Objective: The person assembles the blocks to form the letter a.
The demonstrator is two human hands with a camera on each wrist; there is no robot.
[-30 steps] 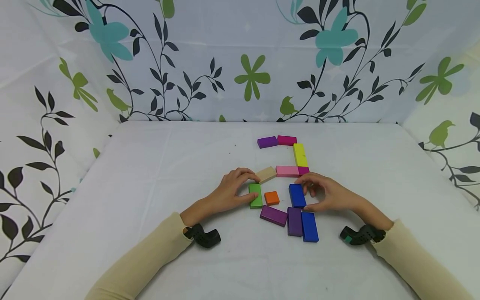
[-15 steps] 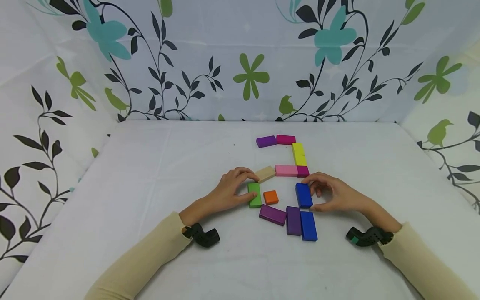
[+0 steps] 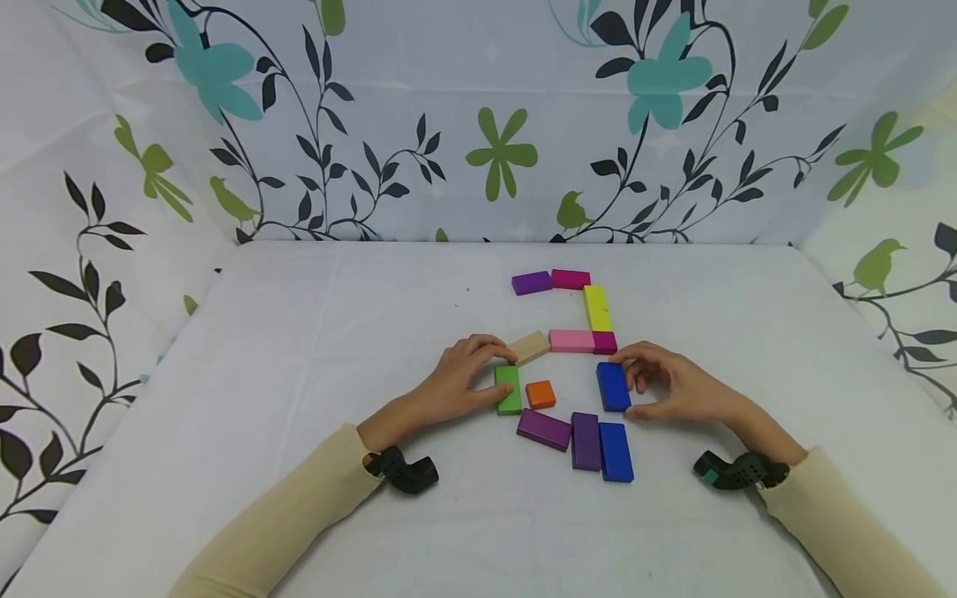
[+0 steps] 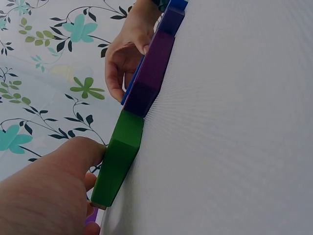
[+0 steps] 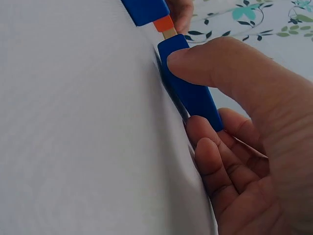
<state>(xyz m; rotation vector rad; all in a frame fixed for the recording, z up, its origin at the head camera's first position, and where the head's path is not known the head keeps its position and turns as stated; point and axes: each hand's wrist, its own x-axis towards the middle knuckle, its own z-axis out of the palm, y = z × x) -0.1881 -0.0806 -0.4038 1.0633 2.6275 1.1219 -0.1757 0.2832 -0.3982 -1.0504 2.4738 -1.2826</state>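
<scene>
My right hand (image 3: pixel 676 386) pinches a blue block (image 3: pixel 614 387) at its two ends, thumb at the near end. In the right wrist view the thumb lies over that blue block (image 5: pixel 190 83), a thin dark gap showing under it. My left hand (image 3: pixel 456 382) holds a green block (image 3: pixel 508 390) between thumb and forefinger. That green block (image 4: pixel 117 159) stands large in the left wrist view. Between the hands lies an orange block (image 3: pixel 541 394). A beige block (image 3: pixel 529 347) touches the left fingertips, beyond the green one.
Nearer lie a slanted purple block (image 3: pixel 544 429), a dark purple block (image 3: pixel 586 441) and a second blue block (image 3: pixel 616 453). Beyond run pink (image 3: pixel 571 340), magenta (image 3: pixel 605 342) and yellow (image 3: pixel 597 308) blocks, then crimson (image 3: pixel 571 279) and violet (image 3: pixel 532 283) ones. Patterned cloth (image 3: pixel 493 83) hangs behind.
My right hand has moved the blue block to the right, and lately slightly away, leaving a gap to the blue block nearer me. The left hand and green block have stayed put.
</scene>
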